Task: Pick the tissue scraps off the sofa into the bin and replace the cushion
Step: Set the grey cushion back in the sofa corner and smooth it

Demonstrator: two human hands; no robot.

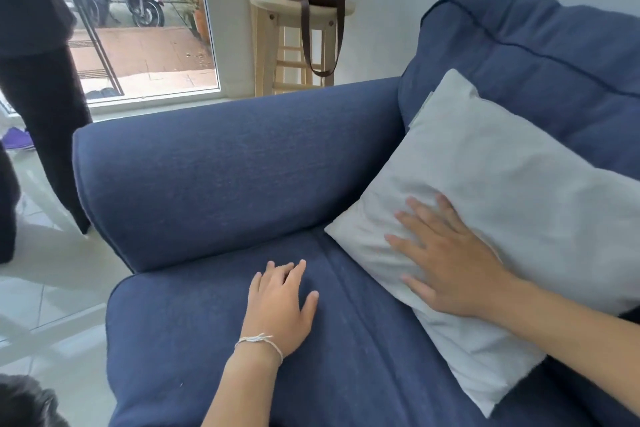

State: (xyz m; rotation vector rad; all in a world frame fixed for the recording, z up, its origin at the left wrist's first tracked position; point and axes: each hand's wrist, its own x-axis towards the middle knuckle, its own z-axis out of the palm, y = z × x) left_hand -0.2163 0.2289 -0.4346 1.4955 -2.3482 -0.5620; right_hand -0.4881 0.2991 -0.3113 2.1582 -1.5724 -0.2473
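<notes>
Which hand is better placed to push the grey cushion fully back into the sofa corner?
The right hand, probably. It already lies flat on the cushion, fingers spread. The left hand rests on the sofa seat, apart from the cushion, so it would have to cross over first.

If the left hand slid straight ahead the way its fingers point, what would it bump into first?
Probably the sofa's armrest. The left hand lies flat on the seat, fingers aimed up and slightly right, toward where seat and armrest meet. Depth is hard to judge.

Bright, even daylight enters through the glass door [138, 28] at upper left. Shadows are soft. Wide-angle distortion bends the frame edges; fine detail looks slightly soft.
</notes>
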